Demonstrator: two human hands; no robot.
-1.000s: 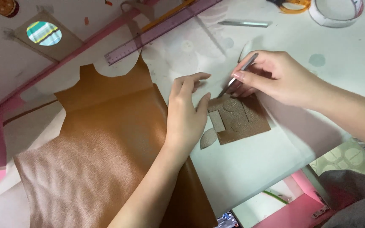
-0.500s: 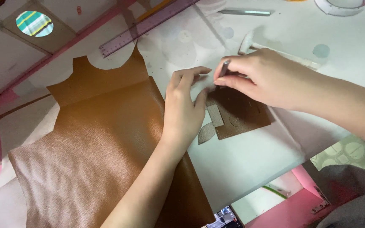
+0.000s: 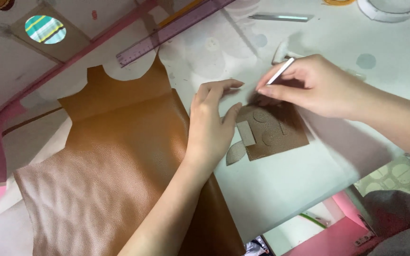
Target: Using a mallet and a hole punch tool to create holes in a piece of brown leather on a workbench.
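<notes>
Change: half a second ago the right hand hid most of the tool and covered the patch's top; now the tool's pale shaft shows above the fingers, and more of the patch is bare.
Left hand: the left hand has barely moved; it lies flat, fingers spread, palm on the big hide, thumb tip touching the patch's left edge. It grips nothing.
Right hand: fingers pinched together on the tool, whose lower end is dark and blurred at the patch's top edge.
Patch: one small brown piece on the white table, just right of the hide, between the two hands.
Count, leather: one hide, one patch, with one pale strip and one leaf-shaped scrap at its left edge.
Count, elsewhere: one purple ruler and one metal bar lie at the far edge.
</notes>
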